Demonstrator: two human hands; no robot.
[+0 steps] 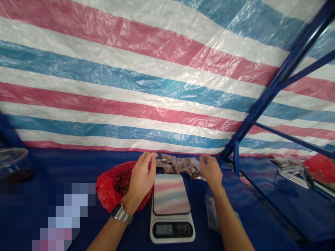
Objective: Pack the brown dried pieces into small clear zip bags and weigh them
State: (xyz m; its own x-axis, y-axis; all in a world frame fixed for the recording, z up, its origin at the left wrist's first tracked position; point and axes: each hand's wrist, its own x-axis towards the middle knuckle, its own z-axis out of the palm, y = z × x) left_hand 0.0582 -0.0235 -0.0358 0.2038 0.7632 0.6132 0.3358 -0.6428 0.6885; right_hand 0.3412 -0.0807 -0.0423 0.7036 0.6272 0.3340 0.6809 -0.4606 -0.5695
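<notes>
My left hand, with a metal-banded watch on the wrist, is raised between a red plastic bag and a kitchen scale. Its fingers are bent but apart, and nothing shows in them. Dark reddish-brown dried pieces lie inside the bag, partly hidden by that hand. My right hand is at the right end of several small clear packets of brown pieces. Its fingers curl loosely with a gap to the thumb; I see no packet held. The scale's bare plate reflects the stripes, and its display reads about 0.0.
Flat clear plastic bags lie partly under my right forearm. A clear round tub stands at far left. Behind the blue table rises a striped tarp, with blue metal bars at right. Another red bag lies far right.
</notes>
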